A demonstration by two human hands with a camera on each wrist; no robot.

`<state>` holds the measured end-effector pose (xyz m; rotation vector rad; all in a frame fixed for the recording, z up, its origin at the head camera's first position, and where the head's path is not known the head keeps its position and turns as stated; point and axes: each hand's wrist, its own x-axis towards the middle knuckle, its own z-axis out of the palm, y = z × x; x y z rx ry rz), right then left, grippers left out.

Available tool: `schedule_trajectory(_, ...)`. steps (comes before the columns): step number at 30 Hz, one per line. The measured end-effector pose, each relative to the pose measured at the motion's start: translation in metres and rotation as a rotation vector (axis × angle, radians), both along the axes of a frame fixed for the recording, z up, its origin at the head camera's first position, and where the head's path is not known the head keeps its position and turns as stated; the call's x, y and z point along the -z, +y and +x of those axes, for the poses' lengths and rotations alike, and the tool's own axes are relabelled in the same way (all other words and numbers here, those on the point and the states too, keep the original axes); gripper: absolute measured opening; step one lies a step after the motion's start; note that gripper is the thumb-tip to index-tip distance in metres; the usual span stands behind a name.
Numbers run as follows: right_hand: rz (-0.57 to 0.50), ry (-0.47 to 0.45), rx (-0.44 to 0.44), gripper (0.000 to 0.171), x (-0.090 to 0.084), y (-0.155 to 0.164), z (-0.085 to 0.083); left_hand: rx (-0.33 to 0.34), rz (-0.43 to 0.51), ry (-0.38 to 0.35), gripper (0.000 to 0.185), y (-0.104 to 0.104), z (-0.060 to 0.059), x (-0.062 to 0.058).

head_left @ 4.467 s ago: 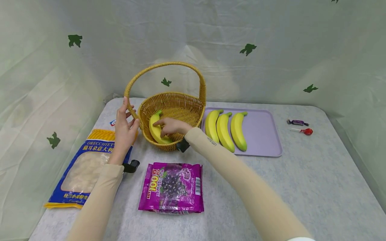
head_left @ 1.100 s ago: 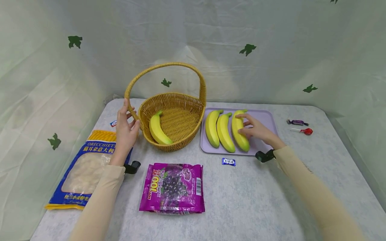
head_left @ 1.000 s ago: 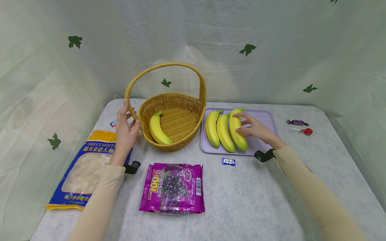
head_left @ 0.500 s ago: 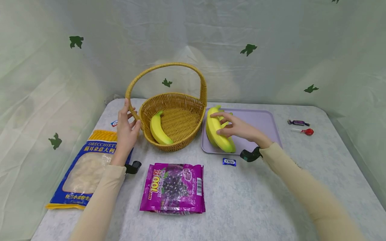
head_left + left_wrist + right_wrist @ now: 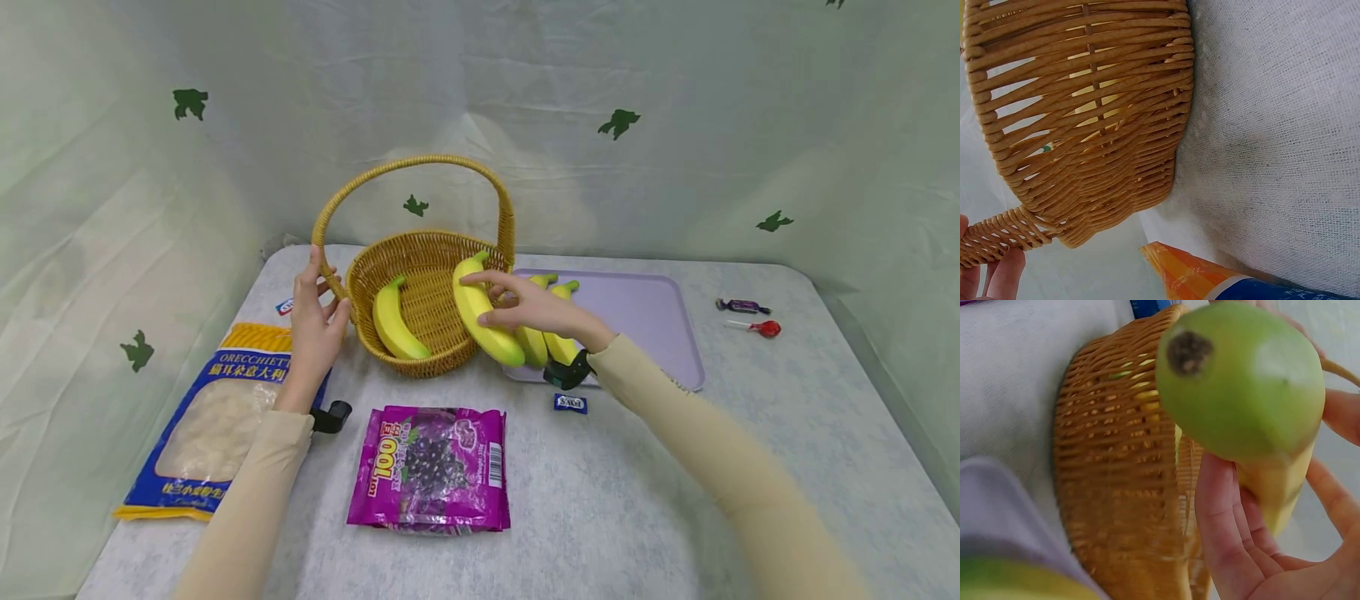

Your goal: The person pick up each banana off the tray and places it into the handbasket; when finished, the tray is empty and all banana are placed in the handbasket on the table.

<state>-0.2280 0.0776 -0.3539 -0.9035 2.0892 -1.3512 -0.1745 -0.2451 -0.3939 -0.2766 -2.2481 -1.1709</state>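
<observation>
My right hand (image 5: 528, 304) grips a banana (image 5: 480, 312) at the right rim of the wicker basket (image 5: 431, 250). In the right wrist view the green tip of that held banana (image 5: 1241, 381) faces the camera, with fingers (image 5: 1222, 512) around it. My left hand (image 5: 315, 325) pinches the lower left end of the basket's handle, and the left wrist view shows its fingers (image 5: 1007, 275) there. Another banana (image 5: 393, 321) lies inside the basket on the left. On the lilac tray (image 5: 637, 325) are two more bananas, partly hidden by my right hand and the held banana.
A blue and yellow pasta bag (image 5: 217, 425) lies left, partly under my left forearm. The purple grape candy bag (image 5: 431, 471) is in front of the basket. Small wrapped candies include a blue one (image 5: 570, 403) before the tray and a purple one (image 5: 742, 306) near a red lollipop (image 5: 767, 328).
My right hand left the banana in the basket, took the rightmost banana from the tray, and carried it left to the basket's rim. The left hand has stayed on the handle.
</observation>
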Motion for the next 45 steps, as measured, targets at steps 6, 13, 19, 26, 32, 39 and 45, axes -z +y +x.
schedule_trajectory(6, -0.023, -0.004, 0.0, 0.057, -0.001, -0.028, -0.006, 0.002, 0.005, -0.001, 0.079, 0.001, 0.001, 0.0)
schedule_trajectory(13, -0.028, 0.03, 0.059, 0.057, 0.004, -0.055, -0.017, 0.004, 0.002, -0.001, 0.079, 0.001, 0.0, -0.001)
schedule_trajectory(19, 0.027, 0.086, 0.103, 0.056, 0.011, -0.075, -0.024, -0.002, 0.001, -0.001, 0.079, 0.0, 0.001, -0.001)
schedule_trajectory(26, 0.144, 0.146, 0.117, 0.053, 0.019, -0.094, -0.03, 0.006, 0.005, -0.007, 0.079, 0.0, 0.001, 0.0)
schedule_trajectory(32, 0.227, 0.164, 0.075, 0.052, 0.03, -0.105, -0.03, 0.005, 0.006, -0.001, 0.079, 0.0, 0.0, 0.001)
schedule_trajectory(39, 0.294, 0.189, 0.052, 0.05, 0.036, -0.112, -0.028, 0.005, 0.014, -0.01, 0.077, 0.002, 0.0, 0.0)
schedule_trajectory(45, 0.35, 0.211, 0.053, 0.053, 0.038, -0.118, -0.027, 0.002, 0.017, -0.001, 0.078, 0.002, 0.001, 0.0)
